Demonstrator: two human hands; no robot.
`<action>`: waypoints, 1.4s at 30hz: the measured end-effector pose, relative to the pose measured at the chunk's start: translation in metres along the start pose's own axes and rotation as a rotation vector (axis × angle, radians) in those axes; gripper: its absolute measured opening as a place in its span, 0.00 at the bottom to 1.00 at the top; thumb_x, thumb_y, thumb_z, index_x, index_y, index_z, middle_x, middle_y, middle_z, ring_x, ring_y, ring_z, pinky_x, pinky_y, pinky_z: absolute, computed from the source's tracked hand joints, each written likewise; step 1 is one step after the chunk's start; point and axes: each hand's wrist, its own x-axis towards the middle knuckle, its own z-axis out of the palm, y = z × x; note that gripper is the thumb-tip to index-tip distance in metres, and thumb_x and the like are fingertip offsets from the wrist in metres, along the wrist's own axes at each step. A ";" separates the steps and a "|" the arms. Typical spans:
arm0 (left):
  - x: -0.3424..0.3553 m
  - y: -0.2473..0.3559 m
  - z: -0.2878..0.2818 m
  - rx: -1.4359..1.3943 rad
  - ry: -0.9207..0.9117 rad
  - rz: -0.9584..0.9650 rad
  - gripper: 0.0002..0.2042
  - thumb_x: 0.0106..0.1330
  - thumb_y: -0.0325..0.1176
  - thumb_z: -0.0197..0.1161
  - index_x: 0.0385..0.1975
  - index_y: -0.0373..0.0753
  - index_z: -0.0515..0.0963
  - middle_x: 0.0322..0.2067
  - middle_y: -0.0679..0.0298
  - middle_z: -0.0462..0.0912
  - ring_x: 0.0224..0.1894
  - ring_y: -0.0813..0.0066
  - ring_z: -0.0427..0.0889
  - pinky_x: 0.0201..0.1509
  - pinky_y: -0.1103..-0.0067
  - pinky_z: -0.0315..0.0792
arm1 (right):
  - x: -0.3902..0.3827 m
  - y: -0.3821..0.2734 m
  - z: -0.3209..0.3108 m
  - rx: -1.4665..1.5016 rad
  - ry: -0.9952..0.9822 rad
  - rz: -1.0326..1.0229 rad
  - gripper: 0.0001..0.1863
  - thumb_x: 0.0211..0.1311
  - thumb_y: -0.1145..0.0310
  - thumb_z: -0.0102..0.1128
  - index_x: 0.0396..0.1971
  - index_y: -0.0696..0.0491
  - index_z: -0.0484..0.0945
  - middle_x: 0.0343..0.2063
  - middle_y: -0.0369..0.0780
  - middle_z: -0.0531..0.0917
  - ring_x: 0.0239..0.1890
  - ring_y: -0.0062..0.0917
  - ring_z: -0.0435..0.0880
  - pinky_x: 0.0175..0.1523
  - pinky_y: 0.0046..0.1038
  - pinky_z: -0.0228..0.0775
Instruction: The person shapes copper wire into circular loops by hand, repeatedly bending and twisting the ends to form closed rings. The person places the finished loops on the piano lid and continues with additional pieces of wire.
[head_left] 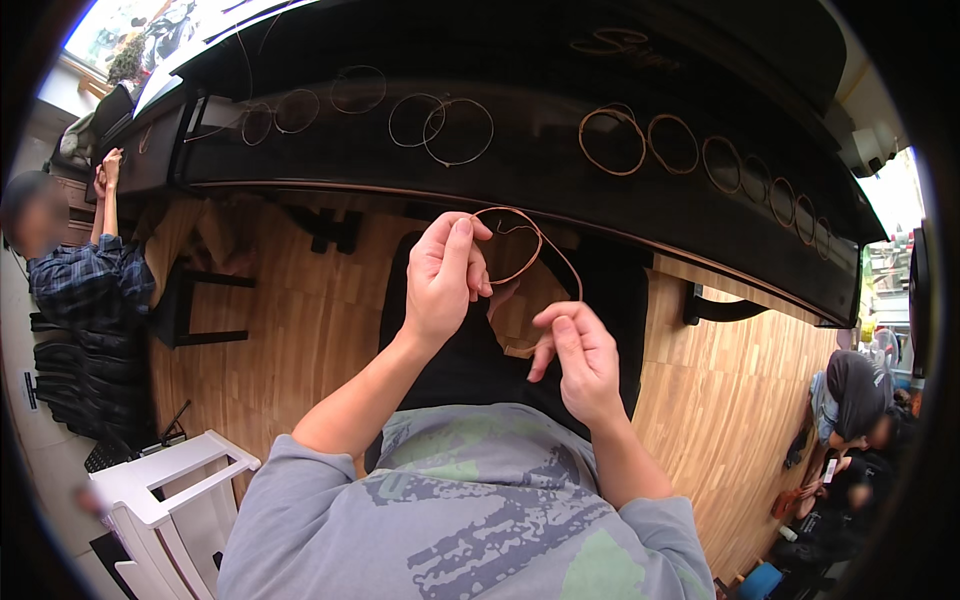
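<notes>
A coppery wire coil (541, 250), like a wound piano string, hangs in the air before my body. My left hand (440, 275) pinches the loop at its left side between thumb and fingers. From the loop, a length of the same wire curves down to the right, to my right hand (578, 355), whose thumb and forefinger close on it. The wire's tip at the right hand is hidden by the fingers. Both hands are above my lap, just short of the front edge of a long black piano lid or panel (540, 185).
On the black surface lie thin silvery wire coils (460, 163) at left and several coppery coils (613, 173) at right. A person (85, 265) in a plaid shirt works at far left, near a white wooden frame (205, 460). Other people (845, 400) are at right over the wood floor (720, 390).
</notes>
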 end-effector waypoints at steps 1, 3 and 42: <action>0.000 -0.003 -0.002 0.027 -0.012 0.029 0.13 0.74 0.37 0.44 0.34 0.37 0.72 0.11 0.71 0.65 0.13 0.87 0.65 0.17 0.88 0.63 | 0.001 -0.003 0.005 -0.067 0.141 -0.087 0.14 0.73 0.66 0.42 0.48 0.59 0.70 0.16 0.32 0.72 0.18 0.12 0.71 0.26 0.16 0.64; -0.002 -0.005 -0.002 0.084 -0.033 0.070 0.12 0.74 0.36 0.45 0.34 0.36 0.72 0.12 0.71 0.67 0.13 0.87 0.66 0.18 0.88 0.64 | 0.002 -0.006 0.004 -0.189 0.276 -0.166 0.13 0.72 0.68 0.43 0.49 0.60 0.68 0.16 0.32 0.71 0.19 0.11 0.71 0.27 0.14 0.63; -0.021 -0.006 0.010 -0.262 -0.172 -0.109 0.12 0.76 0.39 0.39 0.35 0.40 0.67 0.23 0.60 0.79 0.28 0.73 0.82 0.30 0.80 0.77 | 0.018 0.010 0.009 -0.673 0.299 -0.721 0.22 0.64 0.78 0.54 0.58 0.62 0.67 0.27 0.40 0.78 0.28 0.23 0.77 0.34 0.21 0.71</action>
